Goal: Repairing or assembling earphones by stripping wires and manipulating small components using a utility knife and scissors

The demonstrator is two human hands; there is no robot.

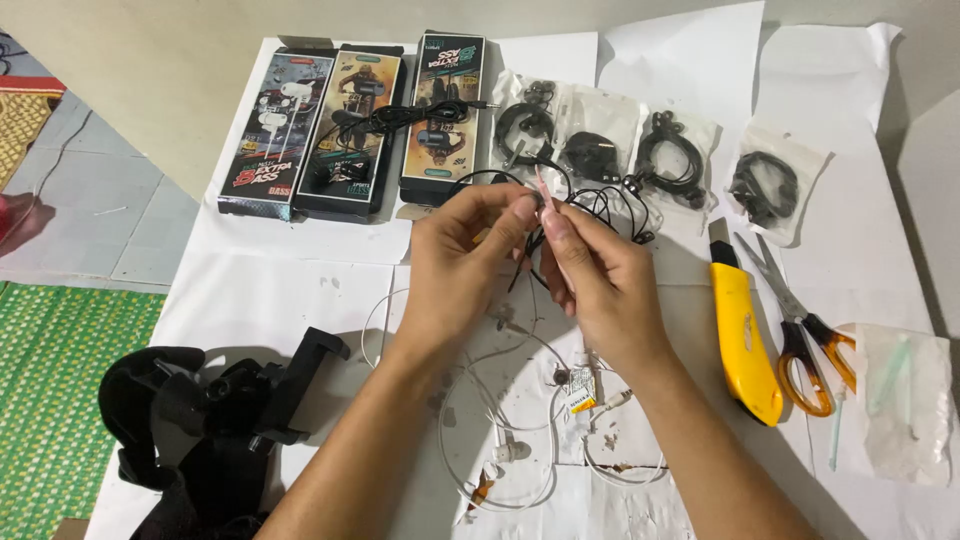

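My left hand (465,255) and my right hand (600,275) meet above the white paper sheet (300,290), fingertips pinched together on a thin black earphone cable (590,200) and a small pinkish piece at the fingertips. The black cable loops away behind the hands toward the bagged earphones. Under my wrists lies a white earphone cable (500,440) in loose coils with small torn bits beside it.
Three earphone boxes (350,125) lie at the back left, several clear bags of black earphones (660,150) at the back. A yellow utility knife (745,345) and orange-handled scissors (800,330) lie right, beside a plastic bag (905,400). A black strap mount (215,420) sits front left.
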